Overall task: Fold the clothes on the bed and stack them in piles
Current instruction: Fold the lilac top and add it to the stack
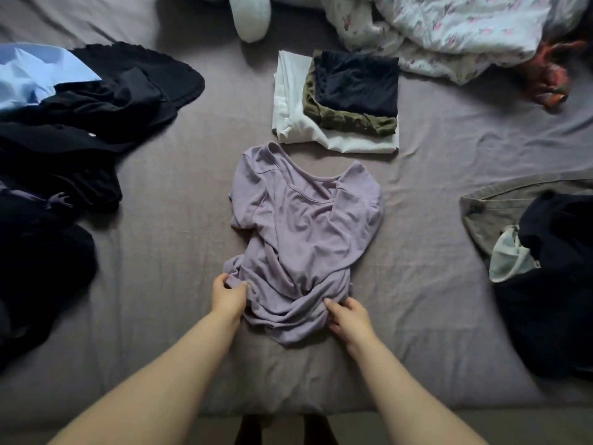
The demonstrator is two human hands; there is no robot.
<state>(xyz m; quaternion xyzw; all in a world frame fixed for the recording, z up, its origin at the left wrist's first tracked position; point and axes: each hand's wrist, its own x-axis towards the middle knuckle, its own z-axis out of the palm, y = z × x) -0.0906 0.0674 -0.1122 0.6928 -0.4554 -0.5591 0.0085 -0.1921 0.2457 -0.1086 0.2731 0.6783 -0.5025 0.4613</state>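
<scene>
Both arms reach forward over the bed's (433,220) near edge. The left hand (229,295) pinches the bunched hem of the lilac top (305,226) at its left corner; the right hand (348,316) grips the hem at the right, fingers curled into the fabric. The top lies crumpled, neckline away, mid-bed on the grey sheet. Just beyond sits a folded pile (337,101): white, olive, navy on top. Dark clothes (80,130) heaped left, more (545,268) right, floral duvet (449,27) far back.

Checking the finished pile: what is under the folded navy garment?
Under the navy garment lies an olive one, then a white one on the sheet. Anything further between them is covered.
</scene>
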